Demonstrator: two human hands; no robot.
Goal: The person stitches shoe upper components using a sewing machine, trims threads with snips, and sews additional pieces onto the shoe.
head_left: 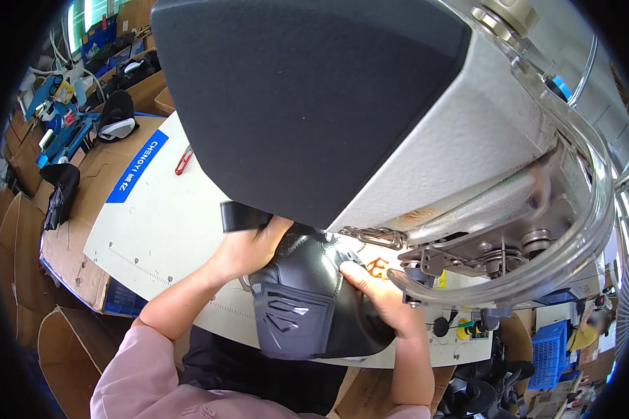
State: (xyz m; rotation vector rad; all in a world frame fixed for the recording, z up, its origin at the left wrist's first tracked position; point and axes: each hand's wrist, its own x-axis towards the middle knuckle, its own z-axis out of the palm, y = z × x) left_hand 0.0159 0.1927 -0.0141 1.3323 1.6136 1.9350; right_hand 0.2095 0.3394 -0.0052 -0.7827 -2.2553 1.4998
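A black leather-like sewn piece with a molded panel lies under the sewing machine head, its lower end over the table's near edge. My right hand grips its right side; the thumb presses on top near a seam, and the other fingers are partly hidden. At the upper left edge of the piece is my left hand, blurred, its fingers mostly concealed by the piece and the machine. A black flap sticks out beside it. Bright light falls around the stitching spot, which the machine head largely hides.
The white table carries a red-handled cutter at the far left. Cardboard boxes stand to my left. A clear curved guard juts from the machine at right. Blue crates and another person are farther right.
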